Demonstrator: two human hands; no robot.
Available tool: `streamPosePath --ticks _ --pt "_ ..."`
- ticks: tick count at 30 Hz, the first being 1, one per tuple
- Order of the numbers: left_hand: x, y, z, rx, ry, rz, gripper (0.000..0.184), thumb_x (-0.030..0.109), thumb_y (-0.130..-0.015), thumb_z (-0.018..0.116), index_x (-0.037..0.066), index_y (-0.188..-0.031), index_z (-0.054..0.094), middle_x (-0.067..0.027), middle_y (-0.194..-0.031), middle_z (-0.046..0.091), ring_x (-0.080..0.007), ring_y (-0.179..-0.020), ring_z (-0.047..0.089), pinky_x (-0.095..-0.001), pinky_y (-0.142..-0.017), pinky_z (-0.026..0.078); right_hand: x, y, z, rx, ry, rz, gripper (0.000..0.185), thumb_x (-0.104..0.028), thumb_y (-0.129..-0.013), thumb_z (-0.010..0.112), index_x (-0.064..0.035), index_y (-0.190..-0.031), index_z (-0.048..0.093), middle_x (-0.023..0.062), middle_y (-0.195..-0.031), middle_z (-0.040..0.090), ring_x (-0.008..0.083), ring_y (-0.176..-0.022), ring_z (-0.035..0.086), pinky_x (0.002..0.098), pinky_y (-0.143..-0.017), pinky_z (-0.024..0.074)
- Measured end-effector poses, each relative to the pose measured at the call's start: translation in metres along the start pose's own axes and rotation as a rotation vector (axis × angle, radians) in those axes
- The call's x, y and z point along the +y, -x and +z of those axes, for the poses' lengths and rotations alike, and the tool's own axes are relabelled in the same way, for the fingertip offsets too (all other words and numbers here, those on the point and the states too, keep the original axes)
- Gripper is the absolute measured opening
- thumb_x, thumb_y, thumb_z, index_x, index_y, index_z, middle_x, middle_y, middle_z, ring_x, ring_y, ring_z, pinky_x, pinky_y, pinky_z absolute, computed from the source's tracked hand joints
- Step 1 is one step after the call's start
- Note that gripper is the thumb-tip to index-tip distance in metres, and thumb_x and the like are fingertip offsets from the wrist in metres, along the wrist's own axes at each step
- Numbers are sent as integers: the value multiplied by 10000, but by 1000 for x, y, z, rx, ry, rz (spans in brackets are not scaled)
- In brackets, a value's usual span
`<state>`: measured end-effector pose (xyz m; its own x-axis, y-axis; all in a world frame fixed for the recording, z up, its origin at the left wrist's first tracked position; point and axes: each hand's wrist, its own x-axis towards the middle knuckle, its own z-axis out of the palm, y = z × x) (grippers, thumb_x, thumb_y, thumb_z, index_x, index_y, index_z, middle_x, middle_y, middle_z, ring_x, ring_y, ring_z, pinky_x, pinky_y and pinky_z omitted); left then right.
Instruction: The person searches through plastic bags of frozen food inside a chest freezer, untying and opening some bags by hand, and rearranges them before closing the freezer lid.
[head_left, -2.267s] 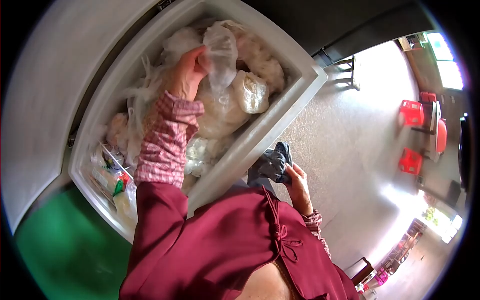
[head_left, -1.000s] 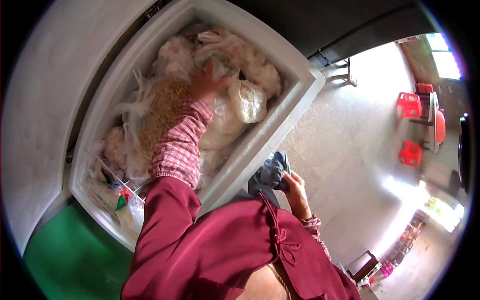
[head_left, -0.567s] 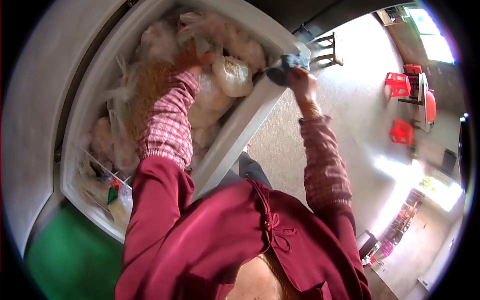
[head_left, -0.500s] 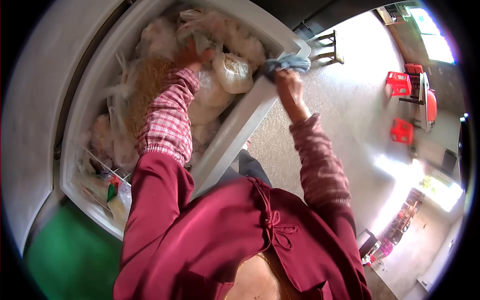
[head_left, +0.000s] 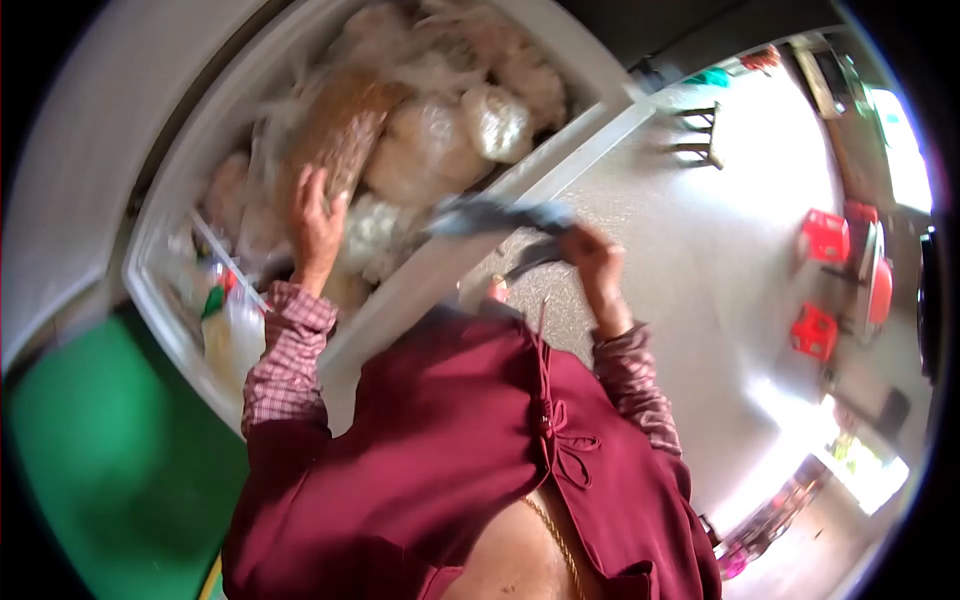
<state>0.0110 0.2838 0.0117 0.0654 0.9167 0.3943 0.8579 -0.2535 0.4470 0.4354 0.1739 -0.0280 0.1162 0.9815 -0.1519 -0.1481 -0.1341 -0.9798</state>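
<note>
My left hand [head_left: 318, 228] is inside the white chest freezer [head_left: 400, 315], its fingers apart at the near end of a long brown package in clear plastic [head_left: 350, 125]. Whether the fingertips press on the package I cannot tell. Beside it lie a rounded, light-brown bagged bundle [head_left: 425, 150] and a whitish knotted plastic bag [head_left: 498, 122]. Outside the freezer's front edge, my right hand [head_left: 598, 268] is closed on a grey-blue cloth [head_left: 505, 215]. The cloth stretches left towards the rim and is blurred by motion.
A wire divider [head_left: 225, 250] crosses the freezer's near left end, with small packets past it. A green surface [head_left: 110, 430] lies left of the freezer. On the floor at right stand a wooden stool [head_left: 700, 135] and red plastic stools [head_left: 815, 332].
My left hand has drawn back towards me from the bags at the far side, uncovering the brown package. My right hand has brought the cloth nearer to me along the front rim.
</note>
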Motion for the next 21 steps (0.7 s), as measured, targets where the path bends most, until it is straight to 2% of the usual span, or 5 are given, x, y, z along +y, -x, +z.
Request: streamPosePath --ticks 2,5,10,14,21 --pt "-18 57 -49 85 -107 -165 333 174 -811 665 1 -1085 588 -197 -1141 577 -370 -1059 536 -423 -913 435 -60 -28 -14 321 574 15 315 -241 -880 618 53 -986 664 42 -806 650 96 -726 554 247 -646 466" --pt "-16 120 -98 293 -207 -435 186 152 -821 648 22 -952 624 -136 -931 614 -330 -889 563 -411 -802 455 -80 -70 -25 374 514 -154 218 -99 -834 630 21 -1009 680 0 -741 643 62 -663 532 222 -591 446" --pt "-5 208 -125 530 -20 -746 150 138 -837 640 29 -940 642 -85 -889 633 -223 -827 598 -348 -736 476 -40 -93 42 -67 1195 -526 228 -160 -840 613 -116 -1056 671 129 -911 663 323 -760 630 397 -651 499" --pt "21 279 -132 672 -175 -831 131 103 -843 645 1 -924 636 -94 -836 626 -203 -742 600 -303 -668 480 0 -12 128 -591 1104 -968 334 -19 -761 546 -49 -1090 600 134 -833 562 307 -762 558 407 -684 489" --pt "62 348 -87 592 -311 -866 203 168 -815 633 2 -932 629 -142 -848 609 -311 -803 581 -394 -732 464 -19 38 141 -904 604 -218 330 -88 -736 696 -33 -1060 662 161 -909 666 303 -840 649 350 -758 512"
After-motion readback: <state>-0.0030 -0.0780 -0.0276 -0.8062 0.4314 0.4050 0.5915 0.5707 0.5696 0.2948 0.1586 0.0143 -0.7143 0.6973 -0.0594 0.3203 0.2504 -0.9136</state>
